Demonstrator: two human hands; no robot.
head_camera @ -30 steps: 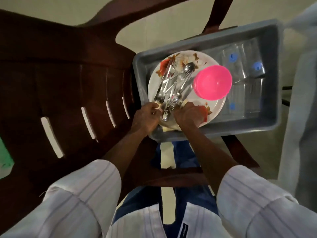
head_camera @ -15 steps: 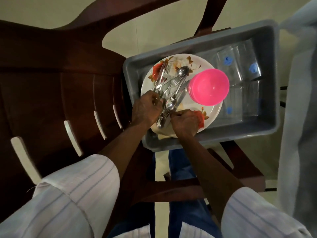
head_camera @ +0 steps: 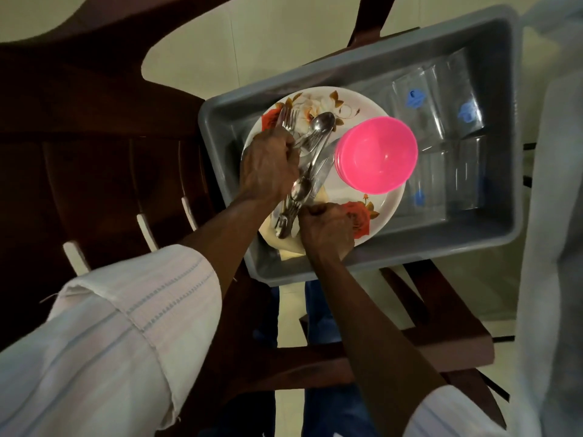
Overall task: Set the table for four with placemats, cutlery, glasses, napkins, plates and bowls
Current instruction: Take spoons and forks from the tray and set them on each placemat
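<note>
A grey plastic tub (head_camera: 372, 257) sits on a dark wooden chair. Inside lies a white floral plate (head_camera: 375, 212) with a pile of forks, spoons and knives (head_camera: 312, 152) across it. A stack of pink bowls (head_camera: 377, 154) rests on the plate's right side. Several clear glasses (head_camera: 438, 108) with blue marks lie in the tub's right half. My left hand (head_camera: 268, 167) grips the cutlery near the middle of the pile. My right hand (head_camera: 326, 230) is curled at the plate's near edge, by the cutlery's near ends and a pale napkin (head_camera: 284, 244); what it holds is hidden.
The wooden chair (head_camera: 104, 146) with slatted back fills the left and bottom of the view. A pale tiled floor (head_camera: 220, 42) shows behind. A light cloth edge (head_camera: 555, 216) hangs along the right side.
My left hand has moved up the plate from the cutlery's near ends to its middle and closed round it. The right hand stays at the plate's near edge.
</note>
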